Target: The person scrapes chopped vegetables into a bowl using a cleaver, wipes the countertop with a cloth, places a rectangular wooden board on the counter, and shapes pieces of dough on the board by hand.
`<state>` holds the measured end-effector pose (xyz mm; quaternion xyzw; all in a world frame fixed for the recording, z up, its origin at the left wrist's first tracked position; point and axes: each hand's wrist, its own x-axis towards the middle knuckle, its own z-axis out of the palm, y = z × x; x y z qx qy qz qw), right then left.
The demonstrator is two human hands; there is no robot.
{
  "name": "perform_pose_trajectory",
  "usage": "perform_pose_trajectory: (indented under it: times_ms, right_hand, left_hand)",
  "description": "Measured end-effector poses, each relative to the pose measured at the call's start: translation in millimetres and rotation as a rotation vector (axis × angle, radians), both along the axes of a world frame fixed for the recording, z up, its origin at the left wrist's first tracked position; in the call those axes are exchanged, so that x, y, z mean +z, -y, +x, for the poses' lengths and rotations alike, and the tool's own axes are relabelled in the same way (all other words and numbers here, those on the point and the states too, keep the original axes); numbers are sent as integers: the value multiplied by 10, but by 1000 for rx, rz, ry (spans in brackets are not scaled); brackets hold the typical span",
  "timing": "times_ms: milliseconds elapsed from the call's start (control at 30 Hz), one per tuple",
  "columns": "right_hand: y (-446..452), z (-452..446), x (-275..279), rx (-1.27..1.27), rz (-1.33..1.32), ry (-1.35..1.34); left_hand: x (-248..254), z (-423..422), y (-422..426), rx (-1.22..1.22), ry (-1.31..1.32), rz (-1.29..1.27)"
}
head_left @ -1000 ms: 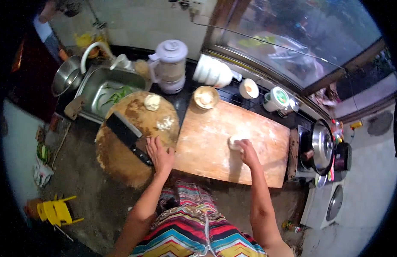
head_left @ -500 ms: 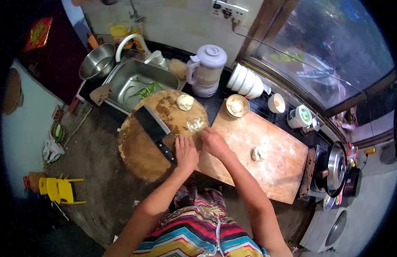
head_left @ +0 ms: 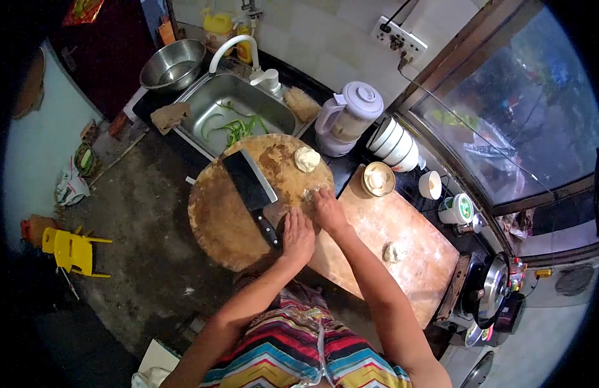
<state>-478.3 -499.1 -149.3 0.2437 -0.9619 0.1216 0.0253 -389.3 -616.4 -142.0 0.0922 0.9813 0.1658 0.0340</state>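
At the round board's (head_left: pixel 222 213) near right edge, the left hand (head_left: pixel 298 238) lies flat, fingers slightly spread; the right hand (head_left: pixel 327 210) bends its fingers down at the flour patch (head_left: pixel 308 193), but whether they pinch anything I cannot tell. Left of them on this board lies the cleaver (head_left: pixel 250 187). Right of it, the rectangular board (head_left: pixel 361 223) bears a dough lump (head_left: pixel 395 251). Another lump (head_left: pixel 306 160) sits near its far edge; beyond it is the sink (head_left: pixel 206 107).

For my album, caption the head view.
Both hands on a round chopping board, beside a cleaver and a ball of dough.
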Motion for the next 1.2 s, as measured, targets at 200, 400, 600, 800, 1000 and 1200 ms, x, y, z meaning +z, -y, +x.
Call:
perform_pose_trajectory:
  times_ms: [200, 400, 600, 800, 1000, 1200]
  right_hand:
    - [5, -403, 203, -32, -576, 453]
    - [201, -272, 66, 55, -105, 35]
    - [115, -219, 76, 171, -162, 74]
    - [-201, -93, 302, -336, -976, 634]
    - [-269, 181, -24, -411, -1264, 604]
    - [-262, 311, 68, -476, -1424, 638]
  left_hand:
    - [-1, 31, 7, 38, -51, 139]
    - [87, 18, 10, 38, -25, 37]
    - [81, 32, 17, 41, -68, 55]
    - [147, -13, 158, 48, 29, 358]
    - [563, 130, 590, 610, -289, 277]
    - [446, 94, 687, 856, 210, 414]
